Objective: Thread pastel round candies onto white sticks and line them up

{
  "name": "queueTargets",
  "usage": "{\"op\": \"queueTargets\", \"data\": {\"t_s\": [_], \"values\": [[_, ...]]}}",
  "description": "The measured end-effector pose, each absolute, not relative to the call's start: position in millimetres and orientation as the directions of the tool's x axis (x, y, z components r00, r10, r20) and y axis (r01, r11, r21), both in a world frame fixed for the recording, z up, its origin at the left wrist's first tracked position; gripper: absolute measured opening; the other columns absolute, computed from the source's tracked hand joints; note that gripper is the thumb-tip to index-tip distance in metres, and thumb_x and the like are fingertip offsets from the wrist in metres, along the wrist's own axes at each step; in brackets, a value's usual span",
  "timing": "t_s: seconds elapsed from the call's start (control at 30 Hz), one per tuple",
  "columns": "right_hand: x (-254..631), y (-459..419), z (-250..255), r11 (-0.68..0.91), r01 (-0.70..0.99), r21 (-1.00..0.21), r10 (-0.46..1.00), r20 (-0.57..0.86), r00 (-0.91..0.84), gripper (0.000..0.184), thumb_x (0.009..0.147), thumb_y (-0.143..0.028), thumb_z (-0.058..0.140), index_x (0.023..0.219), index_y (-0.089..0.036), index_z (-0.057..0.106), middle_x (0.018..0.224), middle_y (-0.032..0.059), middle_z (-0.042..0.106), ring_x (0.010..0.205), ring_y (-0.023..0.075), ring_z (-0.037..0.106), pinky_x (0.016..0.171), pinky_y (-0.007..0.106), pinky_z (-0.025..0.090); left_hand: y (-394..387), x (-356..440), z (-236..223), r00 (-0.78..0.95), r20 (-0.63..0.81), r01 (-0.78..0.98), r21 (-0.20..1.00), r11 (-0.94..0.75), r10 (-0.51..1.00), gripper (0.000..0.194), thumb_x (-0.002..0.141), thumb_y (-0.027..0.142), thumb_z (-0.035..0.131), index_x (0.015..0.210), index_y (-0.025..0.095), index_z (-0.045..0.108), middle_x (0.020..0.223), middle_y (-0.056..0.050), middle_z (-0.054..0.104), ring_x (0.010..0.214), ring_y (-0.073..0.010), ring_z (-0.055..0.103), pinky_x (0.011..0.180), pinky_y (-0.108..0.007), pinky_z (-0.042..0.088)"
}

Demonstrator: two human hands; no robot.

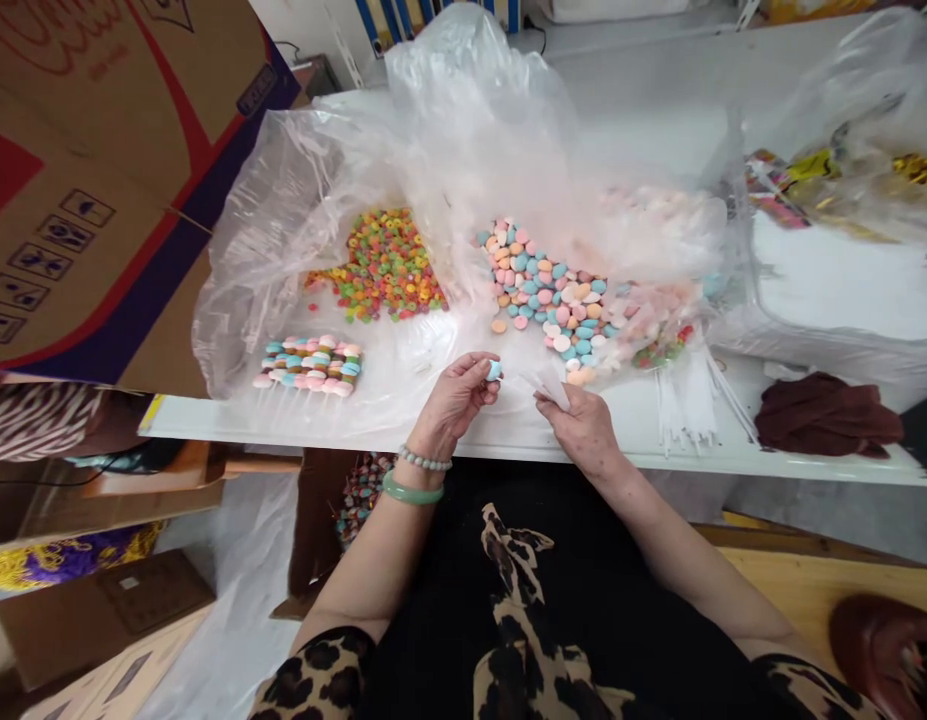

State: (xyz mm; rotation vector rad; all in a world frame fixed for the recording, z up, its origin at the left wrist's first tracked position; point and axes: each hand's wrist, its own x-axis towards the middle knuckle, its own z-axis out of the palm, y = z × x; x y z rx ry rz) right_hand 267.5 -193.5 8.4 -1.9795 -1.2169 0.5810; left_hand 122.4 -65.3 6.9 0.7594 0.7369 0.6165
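My left hand (467, 392) pinches a light blue candy (494, 370) between thumb and fingers. In my right hand (583, 425) is a small bunch of thin white sticks (551, 388), slightly blurred, pointing towards the left hand. Both hands are above the table's front edge. Just beyond them lies a pile of round pastel candies (542, 285) in pink, blue, orange and white. Small ring-shaped gummies (388, 265) in red, green, orange and yellow form another pile further left. A row of candy skewers (309, 365) lies at the left on the plastic sheet.
Crumpled clear plastic (493, 110) spreads behind the piles. More white sticks (688, 400) and a brown cloth (827, 415) lie on the right, near a clear plastic bin (845, 345). A large carton (95, 200) stands at left; an open box (313, 540) sits below the table.
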Motion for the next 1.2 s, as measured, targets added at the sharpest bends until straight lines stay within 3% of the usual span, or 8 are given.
{"op": "queueTargets", "data": {"t_s": [0.37, 0.6, 0.7, 0.8, 0.93, 1.03, 1.13, 1.2], "values": [[268, -189, 3, -0.307, 0.621, -0.721, 0.897, -0.001, 0.442, 0.018, 0.083, -0.029, 0.053, 0.084, -0.025, 0.07, 0.081, 0.0013, 0.073, 0.079, 0.0211, 0.065, 0.068, 0.028, 0.045, -67, 125, -1, 0.54, -0.353, -0.15, 0.853, 0.499, 0.764, 0.036, 0.068, 0.035, 0.078, 0.093, 0.012, 0.067, 0.067, 0.0, 0.061, 0.053, -0.0071, 0.055, 0.048, -0.019, 0.043], [264, -187, 0, -0.302, 0.781, -0.546, 0.917, 0.057, 0.395, 0.018, 0.087, -0.025, 0.049, 0.078, -0.021, 0.065, 0.077, 0.004, 0.069, 0.076, 0.0204, 0.062, 0.062, 0.027, 0.036, -92, 141, -18, 0.349, -0.147, 0.139, 0.985, 0.104, 0.926, 0.035, 0.086, 0.043, 0.057, 0.106, 0.016, 0.066, 0.058, 0.003, 0.055, 0.051, -0.0088, 0.05, 0.052, -0.022, 0.043], [264, -188, -4, -0.303, 0.808, -0.506, 0.92, 0.067, 0.387, 0.017, 0.086, -0.024, 0.05, 0.077, -0.021, 0.063, 0.078, 0.004, 0.068, 0.075, 0.02, 0.061, 0.06, 0.027, 0.033, -101, 144, -24, 0.382, -0.075, 0.286, 0.957, -0.04, 0.921, 0.027, 0.091, 0.041, 0.05, 0.092, 0.019, 0.066, 0.057, 0.003, 0.053, 0.054, -0.0093, 0.05, 0.055, -0.022, 0.041], [258, -183, -9, -0.302, 0.812, -0.5, 0.917, 0.08, 0.39, 0.015, 0.086, -0.022, 0.05, 0.078, -0.021, 0.063, 0.08, 0.0049, 0.068, 0.075, 0.0201, 0.061, 0.06, 0.028, 0.033, -107, 148, -29, 0.356, -0.112, 0.323, 0.947, -0.01, 0.928, 0.031, 0.093, 0.042, 0.046, 0.076, 0.019, 0.06, 0.056, 0.003, 0.051, 0.052, -0.0099, 0.049, 0.054, -0.022, 0.041], [241, -168, -14, -0.288, 0.796, -0.533, 0.924, 0.063, 0.377, 0.021, 0.088, -0.022, 0.046, 0.078, -0.019, 0.063, 0.076, 0.007, 0.068, 0.073, 0.0201, 0.061, 0.06, 0.028, 0.034, -115, 156, -31, 0.231, -0.117, 0.261, 0.964, 0.055, 0.966, 0.027, 0.093, 0.039, 0.045, 0.085, 0.018, 0.061, 0.063, 0.001, 0.057, 0.059, -0.0122, 0.053, 0.059, -0.025, 0.044], [241, -159, -17, -0.293, 0.731, -0.616, 0.912, 0.051, 0.408, 0.022, 0.088, -0.024, 0.045, 0.079, -0.019, 0.065, 0.078, 0.0081, 0.069, 0.074, 0.0205, 0.061, 0.063, 0.028, 0.037, -120, 157, -25, 0.308, -0.061, 0.232, 0.973, -0.013, 0.949, 0.029, 0.093, 0.038, 0.045, 0.087, 0.017, 0.064, 0.073, -0.002, 0.062, 0.068, -0.0137, 0.057, 0.066, -0.026, 0.047], [257, -161, -22, -0.342, 0.528, -0.777, 0.867, -0.045, 0.496, 0.019, 0.082, -0.031, 0.05, 0.078, -0.019, 0.065, 0.075, 0.0051, 0.068, 0.072, 0.0204, 0.06, 0.065, 0.028, 0.041, -114, 146, -12, 0.416, -0.11, 0.243, 0.97, 0.006, 0.903, 0.033, 0.091, 0.041, 0.048, 0.108, 0.019, 0.066, 0.071, 0.001, 0.062, 0.057, -0.0113, 0.055, 0.059, -0.025, 0.046], [270, -166, -25, -0.395, 0.347, -0.851, 0.813, -0.148, 0.564, 0.018, 0.076, -0.035, 0.056, 0.077, -0.019, 0.065, 0.07, 0.0025, 0.066, 0.067, 0.0194, 0.058, 0.063, 0.028, 0.042, -97, 128, -3, 0.323, -0.07, 0.289, 0.957, -0.028, 0.944, 0.038, 0.088, 0.038, 0.054, 0.121, 0.022, 0.062, 0.069, 0.002, 0.063, 0.053, -0.0104, 0.053, 0.057, -0.024, 0.046]]}}
